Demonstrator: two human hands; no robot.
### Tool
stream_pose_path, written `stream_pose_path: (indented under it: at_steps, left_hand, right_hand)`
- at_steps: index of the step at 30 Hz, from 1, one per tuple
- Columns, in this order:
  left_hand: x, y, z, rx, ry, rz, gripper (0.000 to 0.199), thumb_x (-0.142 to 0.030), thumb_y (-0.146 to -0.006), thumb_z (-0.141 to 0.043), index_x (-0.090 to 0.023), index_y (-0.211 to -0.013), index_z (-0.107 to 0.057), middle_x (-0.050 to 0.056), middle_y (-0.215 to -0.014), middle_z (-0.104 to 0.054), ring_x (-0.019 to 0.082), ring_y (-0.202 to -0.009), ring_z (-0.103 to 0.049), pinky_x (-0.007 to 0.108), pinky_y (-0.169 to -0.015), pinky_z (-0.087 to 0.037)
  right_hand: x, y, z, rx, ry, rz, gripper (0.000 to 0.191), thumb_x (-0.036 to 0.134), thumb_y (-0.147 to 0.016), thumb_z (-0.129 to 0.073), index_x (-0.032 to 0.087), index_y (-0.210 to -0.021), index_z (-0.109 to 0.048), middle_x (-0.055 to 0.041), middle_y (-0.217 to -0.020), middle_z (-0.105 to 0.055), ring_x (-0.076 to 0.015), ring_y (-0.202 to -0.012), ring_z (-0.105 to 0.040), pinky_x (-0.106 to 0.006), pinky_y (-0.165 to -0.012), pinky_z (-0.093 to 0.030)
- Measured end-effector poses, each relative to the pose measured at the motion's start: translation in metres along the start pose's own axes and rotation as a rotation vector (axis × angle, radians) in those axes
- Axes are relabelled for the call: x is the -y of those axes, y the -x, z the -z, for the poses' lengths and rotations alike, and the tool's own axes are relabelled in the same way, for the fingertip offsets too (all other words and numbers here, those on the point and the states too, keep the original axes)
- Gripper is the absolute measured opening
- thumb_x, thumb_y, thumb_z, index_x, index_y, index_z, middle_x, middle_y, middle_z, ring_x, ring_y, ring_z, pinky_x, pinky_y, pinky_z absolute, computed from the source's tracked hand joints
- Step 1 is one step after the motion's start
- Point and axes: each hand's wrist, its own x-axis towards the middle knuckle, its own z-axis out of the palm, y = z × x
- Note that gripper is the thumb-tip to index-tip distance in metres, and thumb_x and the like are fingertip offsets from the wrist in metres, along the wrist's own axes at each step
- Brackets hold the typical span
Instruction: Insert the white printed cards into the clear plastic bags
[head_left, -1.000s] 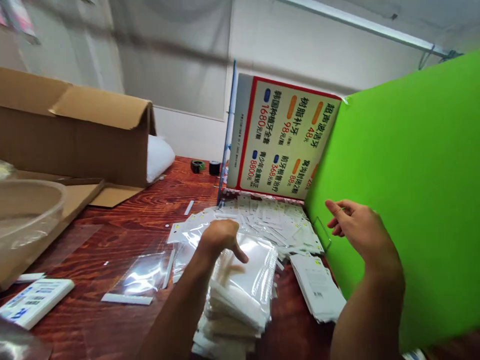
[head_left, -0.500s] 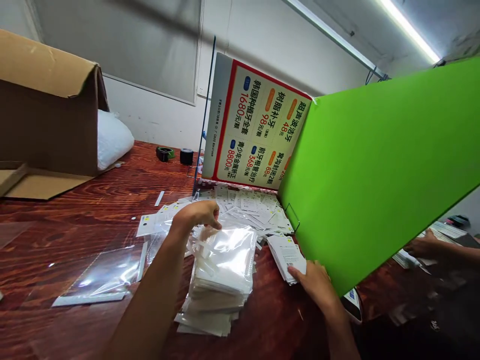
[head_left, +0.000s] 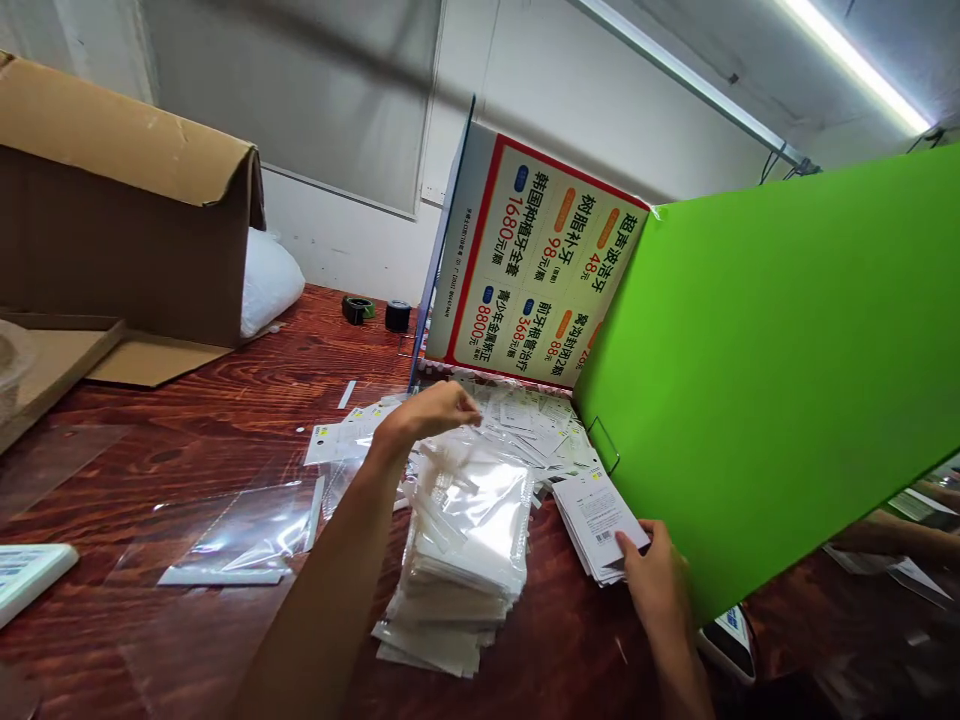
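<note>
A tall pile of clear plastic sleeves lies in front of me on the dark red wooden table. Over its far left edge hangs my left hand, fingers pressed together; whatever they pinch is too small to make out. Right of the pile, my right hand grips the near right corner of a stack of white printed cards, thumb on top. Behind the sleeves spreads a loose heap of white cards, some with yellow marks.
A green board and a printed sign stand upright behind and right. At left are a cardboard box, single clear sleeves and tape rolls. Another person's arm shows at far right.
My left hand has lifted slightly off the top of the sleeve pile. My right hand remains at the card stack. The view has shifted, so most things appear farther right.
</note>
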Motion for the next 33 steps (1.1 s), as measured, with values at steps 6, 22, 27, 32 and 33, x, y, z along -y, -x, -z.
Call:
stream_pose_path:
  at_steps: [6,22,27,32,33]
  left_hand:
    - [-0.028,-0.005,-0.005,-0.334,0.442,-0.151,0.029,-0.045,-0.07,-0.076,-0.016,-0.069,-0.074,0.006,-0.072,-0.072,0.016,-0.067,-0.061,0.028,-0.063,-0.043]
    - [-0.065,-0.009,-0.04,-0.13,0.876,-0.076,0.027,-0.041,-0.079,-0.072,-0.014,-0.082,-0.073,0.008,-0.082,-0.072,0.011,-0.059,-0.063,0.026,-0.06,-0.049]
    - [-0.074,-0.011,-0.056,-0.072,0.893,-0.099,0.025,-0.037,-0.079,-0.071,-0.013,-0.084,-0.072,0.007,-0.077,-0.072,0.012,-0.058,-0.062,0.024,-0.053,-0.047]
    - [-0.077,-0.01,-0.059,-0.047,0.891,-0.113,0.024,-0.035,-0.079,-0.07,-0.011,-0.082,-0.07,0.005,-0.07,-0.069,0.011,-0.055,-0.059,0.022,-0.049,-0.043]
    - [-0.076,-0.009,-0.056,-0.027,0.877,-0.123,0.026,-0.037,-0.078,-0.071,-0.011,-0.082,-0.071,0.005,-0.07,-0.068,0.01,-0.054,-0.059,0.022,-0.049,-0.042]
  right_hand:
    - [0.011,0.006,0.025,-0.075,-0.795,-0.027,0.043,0.055,-0.077,-0.067,0.02,-0.099,-0.06,-0.0053,-0.075,-0.069,-0.02,-0.053,-0.057,-0.03,-0.048,-0.043]
    - [0.065,0.025,0.042,0.162,-1.399,-0.004,0.056,0.046,-0.054,-0.092,0.015,-0.091,-0.064,0.0028,-0.061,-0.064,-0.0064,-0.04,-0.047,-0.016,-0.035,-0.037]
    - [0.074,0.019,0.039,0.089,-1.4,0.022,0.059,0.047,-0.058,-0.09,0.016,-0.098,-0.061,0.0034,-0.058,-0.065,-0.0103,-0.046,-0.056,-0.019,-0.044,-0.048]
    - [0.074,0.022,0.047,0.263,-1.405,0.155,0.07,0.04,-0.063,-0.09,0.019,-0.12,-0.056,-0.0066,-0.094,-0.075,-0.0203,-0.077,-0.071,-0.031,-0.071,-0.059]
    - [0.072,0.024,0.049,0.307,-1.386,0.19,0.073,0.039,-0.064,-0.089,0.021,-0.126,-0.054,-0.0084,-0.102,-0.074,-0.023,-0.086,-0.071,-0.034,-0.075,-0.059]
